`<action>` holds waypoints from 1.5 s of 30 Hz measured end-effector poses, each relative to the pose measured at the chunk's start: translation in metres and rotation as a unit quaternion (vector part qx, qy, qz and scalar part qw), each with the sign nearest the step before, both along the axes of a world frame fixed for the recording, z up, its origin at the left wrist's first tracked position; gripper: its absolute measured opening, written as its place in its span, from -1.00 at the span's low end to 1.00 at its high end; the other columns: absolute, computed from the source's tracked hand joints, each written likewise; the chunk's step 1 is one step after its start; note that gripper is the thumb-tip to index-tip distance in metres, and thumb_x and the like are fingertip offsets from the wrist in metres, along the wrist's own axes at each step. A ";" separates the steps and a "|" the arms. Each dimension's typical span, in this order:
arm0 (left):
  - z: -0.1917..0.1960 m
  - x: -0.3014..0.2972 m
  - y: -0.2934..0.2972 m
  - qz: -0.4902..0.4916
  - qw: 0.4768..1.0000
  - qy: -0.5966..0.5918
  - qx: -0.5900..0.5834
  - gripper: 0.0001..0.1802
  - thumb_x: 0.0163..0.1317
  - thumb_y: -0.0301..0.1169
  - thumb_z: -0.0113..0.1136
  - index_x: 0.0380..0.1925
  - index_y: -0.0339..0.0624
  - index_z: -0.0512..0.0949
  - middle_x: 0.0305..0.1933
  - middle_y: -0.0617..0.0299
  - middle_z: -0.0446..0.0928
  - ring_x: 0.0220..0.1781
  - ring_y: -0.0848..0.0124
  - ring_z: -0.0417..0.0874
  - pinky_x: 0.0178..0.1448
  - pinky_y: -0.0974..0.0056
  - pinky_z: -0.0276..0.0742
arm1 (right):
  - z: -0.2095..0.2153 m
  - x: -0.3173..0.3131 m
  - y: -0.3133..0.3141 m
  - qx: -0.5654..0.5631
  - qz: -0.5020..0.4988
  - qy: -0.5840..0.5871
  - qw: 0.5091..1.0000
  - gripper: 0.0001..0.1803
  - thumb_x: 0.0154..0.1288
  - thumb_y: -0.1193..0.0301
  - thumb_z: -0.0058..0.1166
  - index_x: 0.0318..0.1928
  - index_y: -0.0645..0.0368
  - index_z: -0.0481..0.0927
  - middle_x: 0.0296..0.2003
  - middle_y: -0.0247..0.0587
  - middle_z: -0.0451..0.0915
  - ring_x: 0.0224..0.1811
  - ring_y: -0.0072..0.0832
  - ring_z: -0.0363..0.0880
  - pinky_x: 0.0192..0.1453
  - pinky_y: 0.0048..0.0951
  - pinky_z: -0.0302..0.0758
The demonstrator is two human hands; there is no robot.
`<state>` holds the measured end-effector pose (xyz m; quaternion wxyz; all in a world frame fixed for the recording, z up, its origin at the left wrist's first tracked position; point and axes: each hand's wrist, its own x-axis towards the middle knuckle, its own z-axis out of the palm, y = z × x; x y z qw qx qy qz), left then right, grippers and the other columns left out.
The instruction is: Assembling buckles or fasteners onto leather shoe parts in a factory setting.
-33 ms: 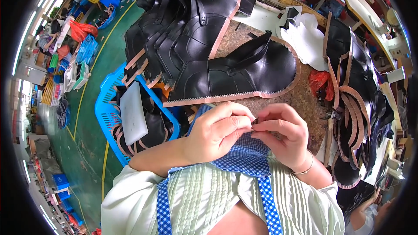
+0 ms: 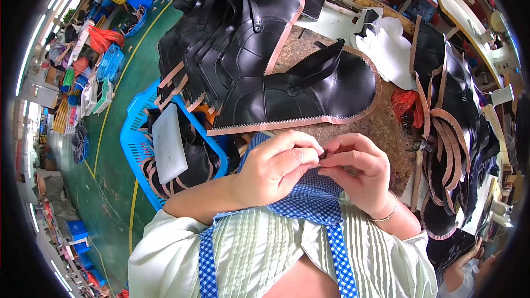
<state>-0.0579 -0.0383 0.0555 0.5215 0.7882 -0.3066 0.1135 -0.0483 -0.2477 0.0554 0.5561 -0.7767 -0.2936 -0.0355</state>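
My left hand (image 2: pixel 280 164) and my right hand (image 2: pixel 358 170) meet in front of my chest, both closed in a pinch, fingertips almost touching. Between them shows a small dark piece (image 2: pixel 323 155), too small to name and mostly covered by the fingers. Just beyond the hands lies a black leather boot upper (image 2: pixel 248 102), on its side, with a pinkish zigzag-cut edge and a strap with a round fastener. Behind it, to the left, several similar black uppers (image 2: pixel 251 30) are stacked overlapping. Beneath my hands is a blue checked apron (image 2: pixel 312 201).
A blue plastic basket (image 2: pixel 130 127) at the left holds black pieces and a white slab (image 2: pixel 169 143). More black uppers (image 2: pixel 450 83) hang at the right, beside a red plastic bag (image 2: pixel 407 106) and white cut pieces (image 2: pixel 386 49) on the worn brown worktop (image 2: pixel 309 49). Another person's arm (image 2: pixel 458 273) shows lower right.
My right hand's fingers have shifted very slightly, and a little more of the small dark piece shows between the fingertips. Everything else stays in place.
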 end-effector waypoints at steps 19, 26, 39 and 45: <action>-0.010 0.005 0.004 0.010 0.994 0.113 -0.004 -0.84 0.11 -0.70 0.30 -0.34 -0.25 0.60 -0.20 0.12 0.62 -0.20 0.32 0.68 -0.16 0.33 0.59 | -0.008 0.000 0.009 -0.023 -0.023 -0.020 0.999 -0.80 -0.07 0.66 0.38 -0.39 0.22 0.65 -0.34 -0.20 0.69 -0.33 -0.38 0.68 -0.26 -0.46 0.62; -0.017 0.007 -0.005 0.027 0.940 0.303 -0.156 -0.86 0.22 -0.72 0.23 -0.27 -0.30 0.54 -0.10 0.22 0.51 -0.08 0.54 0.59 -0.01 0.43 0.58 | -0.012 0.010 0.018 -0.025 -0.067 -0.070 0.995 -0.71 -0.10 0.63 0.41 -0.29 0.25 0.66 -0.27 -0.15 0.65 -0.30 -0.31 0.68 -0.24 -0.41 0.64; -0.108 0.118 0.039 0.203 0.918 0.003 0.342 -0.25 -0.06 -0.11 0.53 0.09 -0.24 0.46 0.12 0.04 0.47 0.23 0.03 0.45 0.33 0.00 0.33 | -0.061 0.024 -0.014 0.245 -0.096 0.296 0.918 -0.77 0.22 0.76 0.20 -0.09 0.39 0.63 -0.13 -0.19 0.68 -0.12 -0.54 0.66 0.05 -0.54 0.63; -0.062 0.106 0.031 0.080 0.955 0.040 0.282 -0.51 -0.06 -0.19 0.52 -0.35 -0.29 0.46 -0.33 -0.03 0.53 -0.25 -0.02 0.61 -0.13 0.04 0.52 | -0.044 0.023 -0.012 0.189 -0.076 0.172 0.964 -0.74 0.15 0.78 0.23 -0.13 0.33 0.69 -0.13 -0.23 0.60 -0.11 -0.51 0.63 0.04 -0.57 0.61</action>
